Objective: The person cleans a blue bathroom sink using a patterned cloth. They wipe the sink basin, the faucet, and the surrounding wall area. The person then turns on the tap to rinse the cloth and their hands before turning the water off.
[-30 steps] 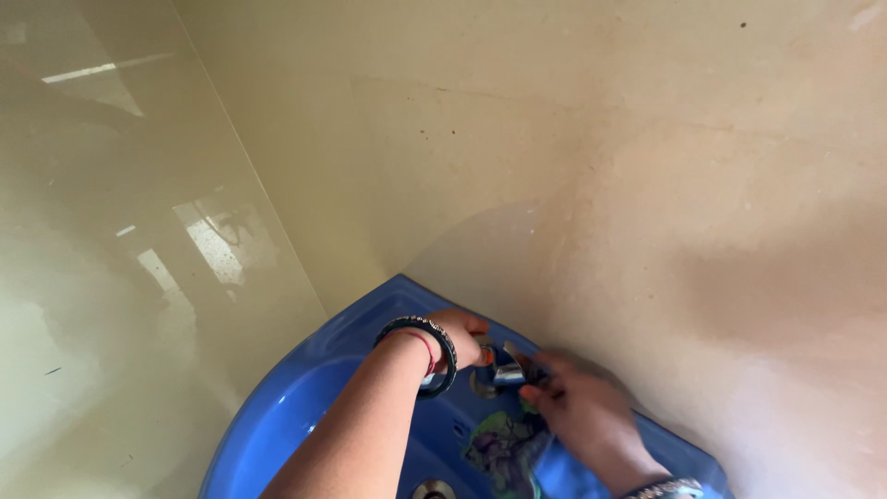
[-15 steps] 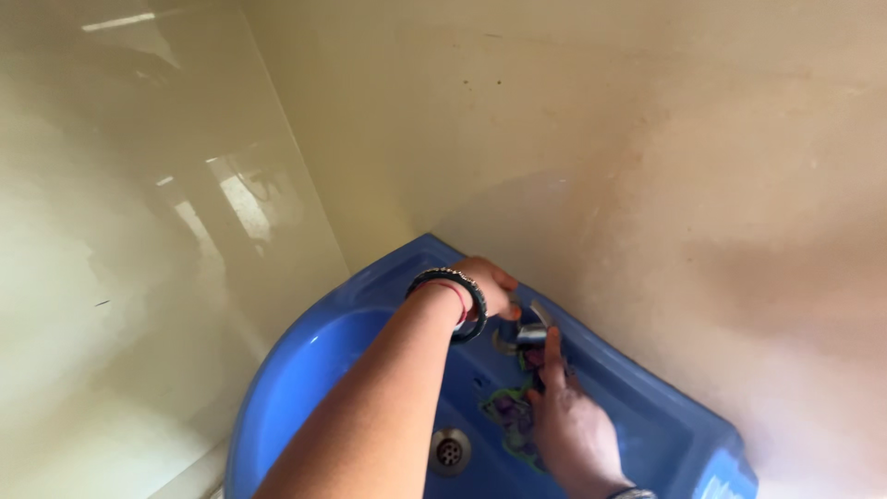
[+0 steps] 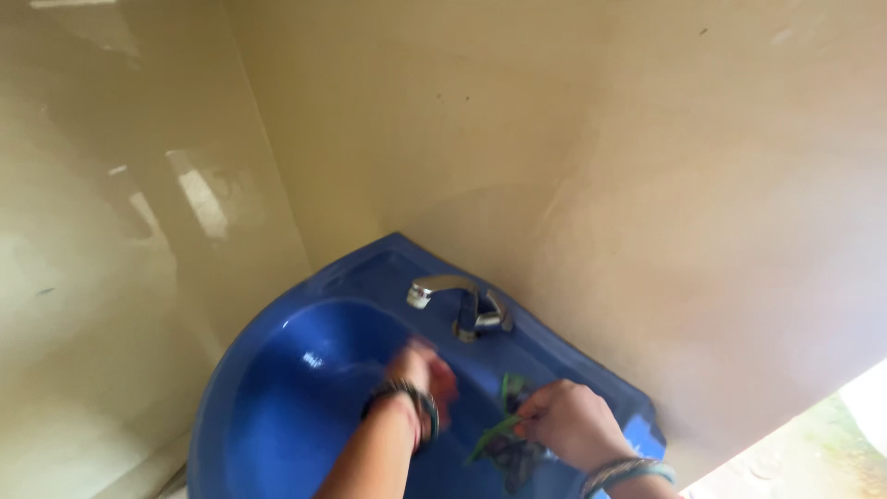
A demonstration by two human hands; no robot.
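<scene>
Left hand: my left hand (image 3: 423, 368), with a dark bangle (image 3: 413, 399) at the wrist, is over the bowl of the blue sink (image 3: 277, 388). It is blurred with motion; I cannot tell how far it is open. Something reddish shows at the fingers, too smeared to identify.

Right hand: my right hand (image 3: 568, 420) is curled closed, pinching a green patterned cloth (image 3: 504, 434) at the right side of the bowl. Light bangles sit at this wrist.

Cloth: it hangs from my right fingers down into the sink, partly crumpled, its darker part low against the basin wall.

Tap: the chrome tap (image 3: 457, 300) stands on the back rim of the sink, spout pointing left over the bowl. No hand touches it. I cannot make out whether water runs.

Change: half a second ago both my hands were up at the tap, left hand on its top and right fingers against its base. Now both have dropped away into the bowl, and the tap stands fully exposed.

Meaning: I judge that work at the tap is over for the moment and that attention has passed to the cloth in the basin.

Surroundings: glossy beige wall tiles (image 3: 120, 203) on the left, a matt beige wall (image 3: 647, 166) behind the sink.
</scene>
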